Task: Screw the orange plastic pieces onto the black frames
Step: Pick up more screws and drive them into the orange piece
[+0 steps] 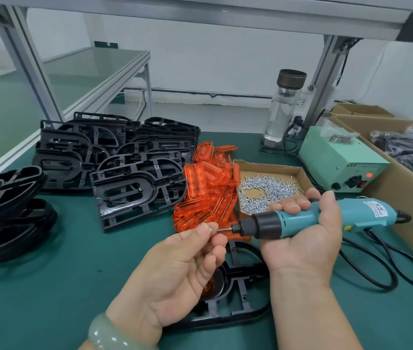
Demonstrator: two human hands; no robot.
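Note:
My right hand (306,231) grips a teal electric screwdriver (301,219), its bit pointing left. My left hand (182,269) pinches a small screw (211,229) right at the bit's tip. Under both hands lies a black frame (235,294) on the green mat, with an orange piece (208,290) seated in it, mostly hidden by my left hand. A heap of loose orange plastic pieces (210,188) sits behind the hands. Bare black frames (137,188) are stacked at centre left.
A shallow cardboard tray (298,173) holds several silver screws. A green power unit (336,162) and glass bottle (282,107) stand at the back right. A big cardboard box (402,188) lines the right edge. Frames with orange pieces (5,213) pile at far left. The screwdriver's cable (377,269) loops on the mat.

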